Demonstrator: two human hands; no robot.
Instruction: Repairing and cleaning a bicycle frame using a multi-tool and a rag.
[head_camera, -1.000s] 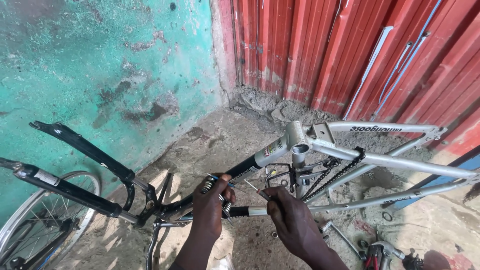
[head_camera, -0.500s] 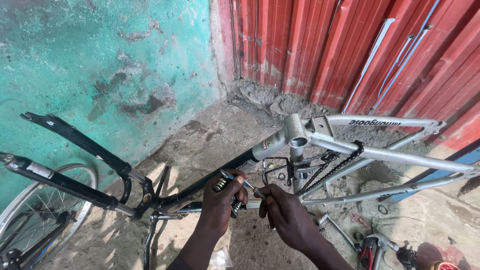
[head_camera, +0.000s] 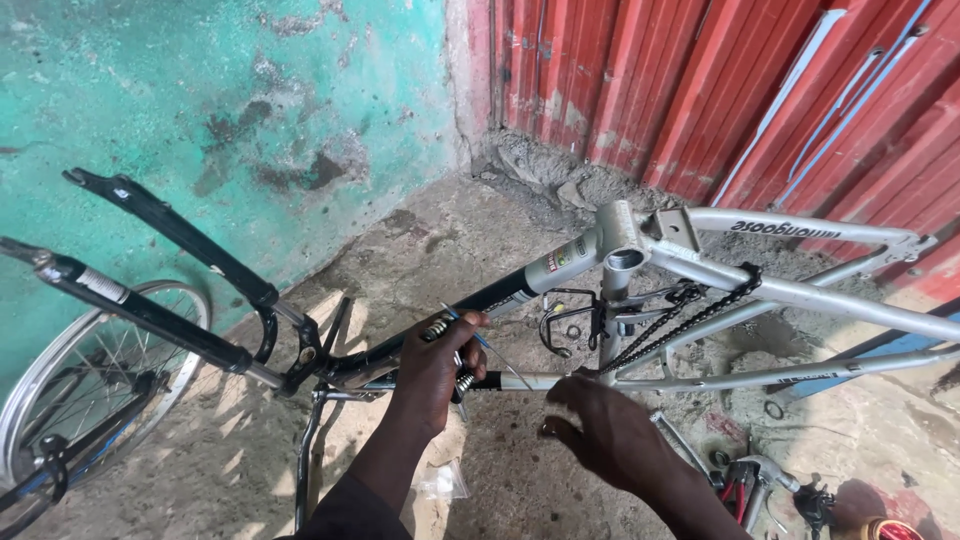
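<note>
The left hand (head_camera: 432, 362) gripped a thin cable (head_camera: 490, 346) at the bike frame (head_camera: 700, 280); the right hand (head_camera: 600, 435) hovered half-spread. The chain (head_camera: 690, 310) hung loose, wheels unfitted

We've got a bike frame (head_camera: 800, 295) that's silver at the back, fading to black up front, with a black fork (head_camera: 150, 310). Wall (head_camera: 200, 100) is patchy teal with dark blotches, corrugated sheeting (head_camera: 650, 90) is red, chain (head_camera: 690, 315) black, floor (head_camera: 520, 480) dusty grey.

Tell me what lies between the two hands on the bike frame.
In the head view, a thin spoke-like rod and a stretch of the frame's lower tube run between the left hand and right hand.
</note>
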